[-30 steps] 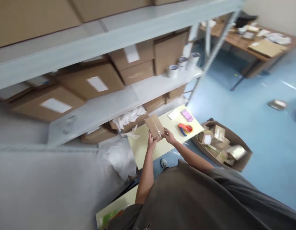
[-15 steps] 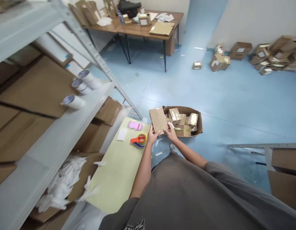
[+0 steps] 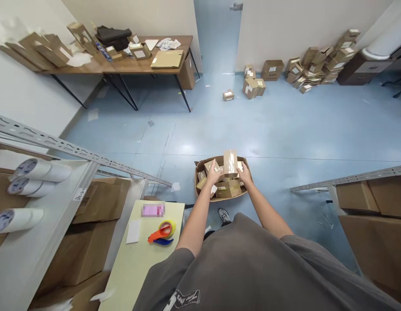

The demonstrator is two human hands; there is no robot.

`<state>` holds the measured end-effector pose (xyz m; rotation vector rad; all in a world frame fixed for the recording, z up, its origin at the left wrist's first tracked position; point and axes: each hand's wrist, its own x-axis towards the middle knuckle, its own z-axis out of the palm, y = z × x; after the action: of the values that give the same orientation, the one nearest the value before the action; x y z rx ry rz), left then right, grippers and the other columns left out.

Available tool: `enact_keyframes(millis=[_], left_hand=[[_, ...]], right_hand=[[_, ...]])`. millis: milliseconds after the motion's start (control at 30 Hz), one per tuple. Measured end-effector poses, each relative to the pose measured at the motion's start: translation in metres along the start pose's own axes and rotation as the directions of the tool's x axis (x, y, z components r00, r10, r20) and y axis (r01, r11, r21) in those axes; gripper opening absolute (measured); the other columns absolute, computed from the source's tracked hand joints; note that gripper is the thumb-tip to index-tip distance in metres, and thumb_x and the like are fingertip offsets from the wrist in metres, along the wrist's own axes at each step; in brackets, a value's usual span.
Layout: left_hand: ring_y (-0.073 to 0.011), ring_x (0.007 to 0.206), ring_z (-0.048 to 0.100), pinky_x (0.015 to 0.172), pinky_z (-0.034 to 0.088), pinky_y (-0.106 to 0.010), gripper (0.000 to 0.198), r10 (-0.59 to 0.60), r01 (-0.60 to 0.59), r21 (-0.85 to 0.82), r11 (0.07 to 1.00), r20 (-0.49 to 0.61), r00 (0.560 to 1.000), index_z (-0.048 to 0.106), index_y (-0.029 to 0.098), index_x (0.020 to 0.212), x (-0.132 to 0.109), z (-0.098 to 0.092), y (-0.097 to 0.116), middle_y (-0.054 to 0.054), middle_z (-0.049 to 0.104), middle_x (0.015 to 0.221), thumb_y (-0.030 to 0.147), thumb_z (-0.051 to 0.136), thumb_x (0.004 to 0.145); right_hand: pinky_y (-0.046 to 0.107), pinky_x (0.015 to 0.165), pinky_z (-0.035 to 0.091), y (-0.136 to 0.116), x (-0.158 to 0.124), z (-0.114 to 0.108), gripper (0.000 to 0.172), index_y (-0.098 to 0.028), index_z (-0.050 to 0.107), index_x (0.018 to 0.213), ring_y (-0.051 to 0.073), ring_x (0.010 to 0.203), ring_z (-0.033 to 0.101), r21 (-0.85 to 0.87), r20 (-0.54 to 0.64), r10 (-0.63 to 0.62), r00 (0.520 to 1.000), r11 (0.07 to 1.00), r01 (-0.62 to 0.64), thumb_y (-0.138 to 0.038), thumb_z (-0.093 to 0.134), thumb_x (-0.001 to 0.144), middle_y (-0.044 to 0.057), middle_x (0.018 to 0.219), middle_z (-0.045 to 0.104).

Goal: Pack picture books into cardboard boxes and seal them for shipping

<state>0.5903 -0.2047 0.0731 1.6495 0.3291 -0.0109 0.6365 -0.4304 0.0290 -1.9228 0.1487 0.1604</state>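
A small taped cardboard box (image 3: 230,162) stands tilted over a larger open carton (image 3: 224,199) on the floor. My right hand (image 3: 245,175) has its fingers on the lower right edge of this box. To the left is my left hand (image 3: 213,175), thumb raised and apart, fingertips close to the box's left edge; whether they touch is hard to see. Several smaller taped boxes, one of them a brown box (image 3: 228,188), fill the carton. My hands partly hide its contents.
To the left, a pale yellow table (image 3: 138,263) holds an orange tape dispenser (image 3: 160,233) and a white card (image 3: 133,231). Metal shelving (image 3: 54,216) with tape rolls (image 3: 41,169) flanks it. Cardboard boxes (image 3: 312,69) line the far wall; a brown desk (image 3: 122,65) stands behind.
The view has swung right. The small box has moved from the carton's left side to above it and turned. My hands are now farther apart, the left one with its thumb off the box.
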Motion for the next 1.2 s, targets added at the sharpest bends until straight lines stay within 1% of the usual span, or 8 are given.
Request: enact_keyframes(millis=[100,233,367,467,633,867,1033,1200], left_hand=[[-0.0336,0.159,0.038,0.126,0.040,-0.050,0.083,-0.022,0.022,0.001,1.000,-0.010,1.000,0.047,0.026,0.164,0.001,-0.008,0.005,-0.014,0.044,0.170,0.034,0.080,0.088],[-0.0353,0.152,0.047,0.122,0.045,-0.052,0.075,-0.016,0.014,-0.014,1.000,-0.076,0.997,0.054,0.023,0.159,-0.018,-0.027,0.001,-0.015,0.050,0.165,0.032,0.077,0.089],[-0.0336,0.154,0.046,0.127,0.041,-0.051,0.072,0.014,-0.019,-0.025,1.000,-0.198,0.980,0.057,0.025,0.156,-0.046,-0.060,-0.005,-0.012,0.049,0.166,0.030,0.077,0.087],[-0.0327,0.156,0.043,0.130,0.035,-0.051,0.069,0.035,-0.045,-0.021,0.999,-0.325,0.945,0.059,0.024,0.154,-0.081,-0.096,-0.008,-0.012,0.050,0.166,0.030,0.077,0.088],[-0.0334,0.155,0.045,0.128,0.038,-0.051,0.064,0.031,-0.072,-0.050,0.996,-0.568,0.823,0.060,0.024,0.154,-0.172,-0.171,-0.016,-0.012,0.051,0.166,0.035,0.075,0.092],[-0.0334,0.155,0.045,0.126,0.040,-0.049,0.062,-0.022,-0.088,-0.086,0.992,-0.826,0.564,0.058,0.027,0.156,-0.343,-0.260,-0.042,-0.010,0.052,0.165,0.041,0.070,0.097],[-0.0346,0.157,0.042,0.125,0.041,-0.050,0.065,-0.103,-0.091,-0.150,0.984,-0.912,0.396,0.056,0.029,0.157,-0.456,-0.286,-0.077,-0.009,0.051,0.166,0.046,0.071,0.096],[-0.0357,0.156,0.043,0.127,0.038,-0.052,0.070,-0.219,-0.074,-0.256,0.964,-0.920,0.326,0.053,0.030,0.160,-0.524,-0.286,-0.115,-0.010,0.049,0.168,0.051,0.072,0.095]], right_hand=[[0.052,0.117,0.050,-0.010,0.014,-0.002,0.069,-0.019,0.057,0.154,0.033,0.139,0.062,0.069,0.007,-0.046,0.999,0.997,0.045,-0.048,0.062,0.092,0.019,0.153,0.062],[0.055,0.111,0.054,-0.038,0.011,0.020,0.067,-0.019,0.061,0.150,0.034,0.127,0.068,0.136,0.049,-0.035,0.998,0.990,0.028,-0.047,0.064,0.090,0.020,0.143,0.068],[0.055,0.114,0.053,-0.072,-0.010,0.062,0.067,-0.020,0.061,0.151,0.034,0.133,0.065,0.144,0.198,-0.136,0.971,0.984,0.109,-0.050,0.065,0.091,0.018,0.145,0.068],[0.053,0.114,0.053,-0.098,-0.039,0.106,0.066,-0.023,0.060,0.153,0.032,0.137,0.062,0.122,0.357,-0.250,0.900,0.968,0.221,-0.052,0.064,0.093,0.015,0.148,0.067],[0.053,0.114,0.052,-0.137,-0.116,0.193,0.060,-0.025,0.064,0.149,0.032,0.140,0.060,0.177,0.609,-0.414,0.676,0.902,0.393,-0.051,0.063,0.095,0.013,0.153,0.064],[0.054,0.110,0.055,-0.163,-0.261,0.298,0.060,-0.028,0.062,0.150,0.032,0.138,0.060,0.273,0.793,-0.479,0.376,0.832,0.484,-0.048,0.065,0.094,0.011,0.152,0.065],[0.056,0.115,0.051,-0.157,-0.358,0.336,0.063,-0.025,0.057,0.154,0.033,0.142,0.057,0.294,0.818,-0.508,0.269,0.772,0.564,-0.045,0.062,0.095,0.013,0.156,0.060],[0.056,0.128,0.037,-0.145,-0.400,0.347,0.060,-0.022,0.060,0.152,0.032,0.149,0.049,0.323,0.810,-0.565,0.156,0.653,0.685,-0.040,0.061,0.095,0.013,0.156,0.060]])
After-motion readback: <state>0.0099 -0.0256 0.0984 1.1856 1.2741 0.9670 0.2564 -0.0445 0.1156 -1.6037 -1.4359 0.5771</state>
